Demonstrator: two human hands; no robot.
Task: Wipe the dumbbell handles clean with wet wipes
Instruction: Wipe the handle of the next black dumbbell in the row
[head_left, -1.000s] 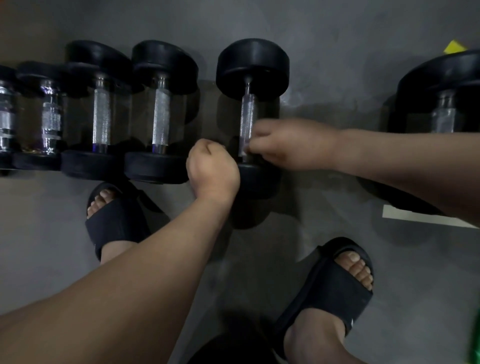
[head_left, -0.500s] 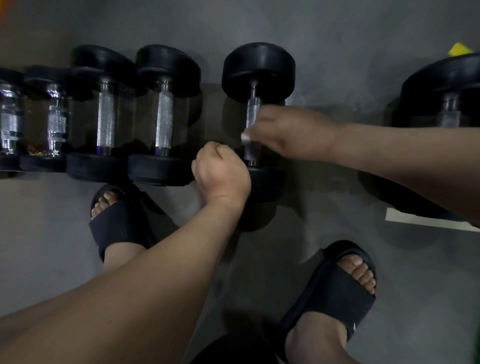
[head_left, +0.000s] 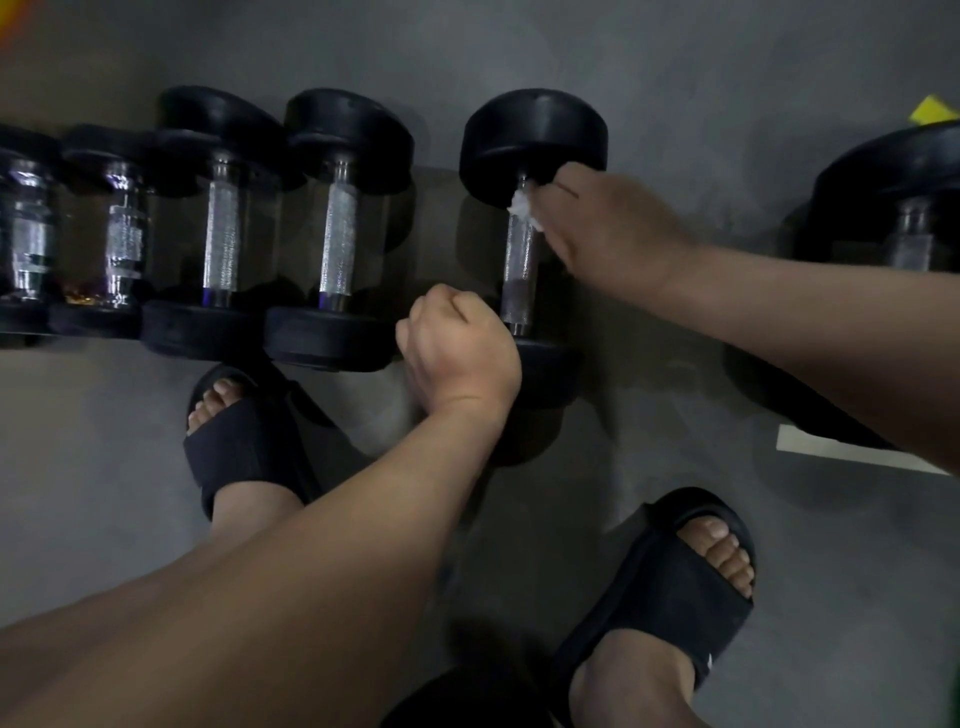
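Item: black rubber-headed dumbbell (head_left: 535, 130) with a knurled steel handle (head_left: 519, 270), lying on the grey floor (head_left: 675, 62).
Wipe: small white wet wipe (head_left: 521, 207), soft, at the handle's far end.
Right hand (head_left: 618, 228): fingers pinch the wipe against the handle.
Left hand (head_left: 462, 348): closed fist beside the near head, nothing visible in it.
Handling: probably heavy, rigid and apt to roll. Steady it by a head and wrap the wipe round the knurling.

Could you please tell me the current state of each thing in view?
Dumbbell: lying on the floor, handle mostly bare.
Wet wipe: crumpled, pressed on the handle's far end.
Right hand: pinches the wet wipe.
Left hand: curled in a fist by the near head; contents hidden.
Other dumbbells: lying side by side, untouched.
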